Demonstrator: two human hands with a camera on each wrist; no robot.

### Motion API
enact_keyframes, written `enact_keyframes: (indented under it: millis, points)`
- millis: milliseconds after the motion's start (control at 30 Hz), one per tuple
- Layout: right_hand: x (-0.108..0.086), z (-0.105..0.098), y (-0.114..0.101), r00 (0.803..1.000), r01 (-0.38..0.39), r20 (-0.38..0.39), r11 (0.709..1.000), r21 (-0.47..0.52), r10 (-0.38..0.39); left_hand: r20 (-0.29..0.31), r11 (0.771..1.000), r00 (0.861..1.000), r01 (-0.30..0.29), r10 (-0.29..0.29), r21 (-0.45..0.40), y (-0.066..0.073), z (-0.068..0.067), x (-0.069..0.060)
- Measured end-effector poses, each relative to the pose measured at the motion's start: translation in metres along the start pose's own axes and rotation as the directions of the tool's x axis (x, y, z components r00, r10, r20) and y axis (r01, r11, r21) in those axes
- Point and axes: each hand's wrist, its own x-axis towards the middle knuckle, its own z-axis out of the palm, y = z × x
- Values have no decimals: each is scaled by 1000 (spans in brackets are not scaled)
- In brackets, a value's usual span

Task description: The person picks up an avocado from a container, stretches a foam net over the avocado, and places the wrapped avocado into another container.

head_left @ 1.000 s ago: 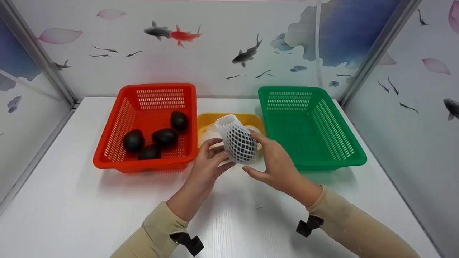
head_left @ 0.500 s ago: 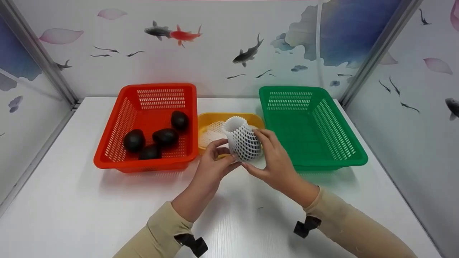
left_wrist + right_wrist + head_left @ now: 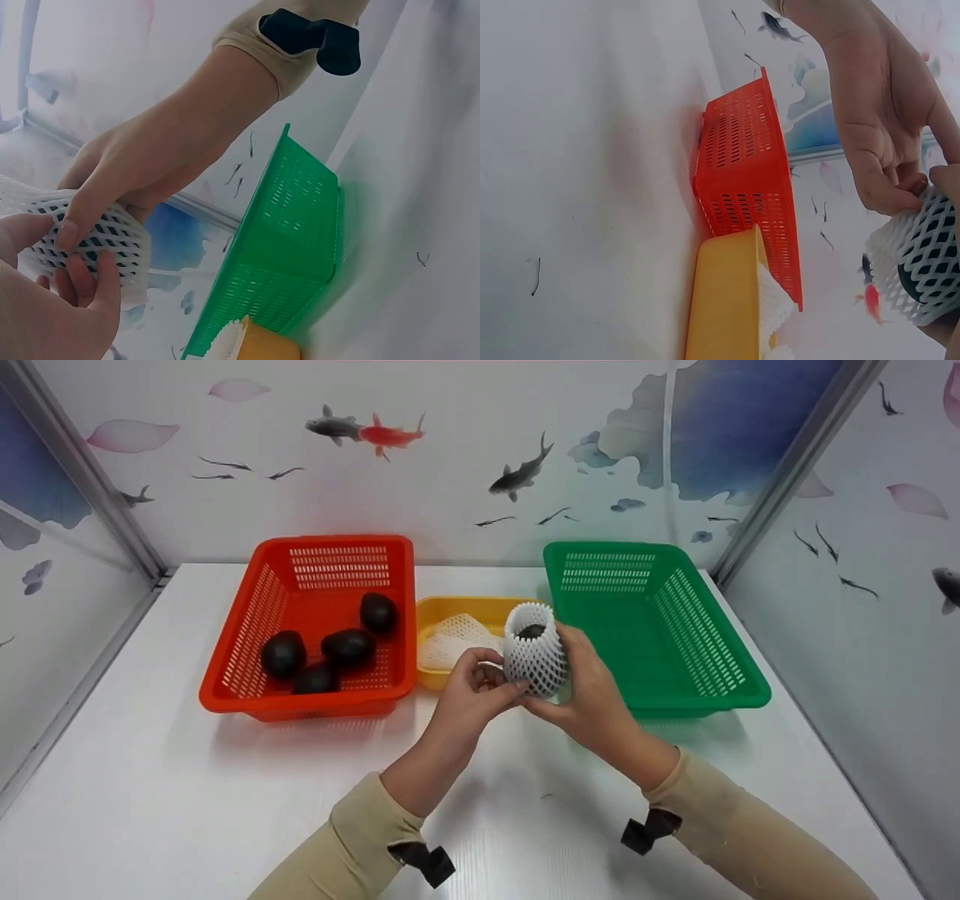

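A dark avocado [image 3: 532,631] stands inside a white foam net sleeve [image 3: 538,669] in the head view, held above the table between both hands. Its dark top shows through the sleeve's open upper end. My left hand [image 3: 471,694] pinches the sleeve low on its left side, thumb in front. Around the right side curls my right hand [image 3: 600,701], its thumb under the bottom and some fingers hidden behind. In the left wrist view dark skin shows through the mesh of the sleeve [image 3: 112,244]. The right wrist view shows the left fingertips on the sleeve [image 3: 926,255].
On the left, a red basket [image 3: 300,703] contains several dark avocados [image 3: 349,648]. Behind the hands, a yellow tray [image 3: 480,604] holds more white foam nets [image 3: 459,641]. A green basket [image 3: 697,705] stands at the right. Walls enclose the white table [image 3: 300,795].
Both hands have moved right with the sleeved avocado and turned it more upright. The sleeve's open end now faces the head camera, and the avocado's top has come into sight.
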Motion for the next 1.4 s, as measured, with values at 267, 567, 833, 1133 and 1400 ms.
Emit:
enact_keyframes:
  millis: [267,567,833,1133,1400]
  points:
    - [5,-23,12,997,-61,52,998,-19,62,95,984,994,-70,55,164,-9,8,15]
    - [13,-53,29,919,-366,165,931,22,357,230,879,972,-146,42,455,-21,33,29]
    - [24,-70,48,850,-482,234,876,-17,472,449,370,893,-419,4,829,-33,62,42]
    - [37,-85,65,744,-564,310,805,-184,592,558,-243,819,-573,-135,783,-36,87,51]
    - [54,-89,79,647,-613,379,747,-259,662,566,-303,792,-611,-228,732,-35,96,64]
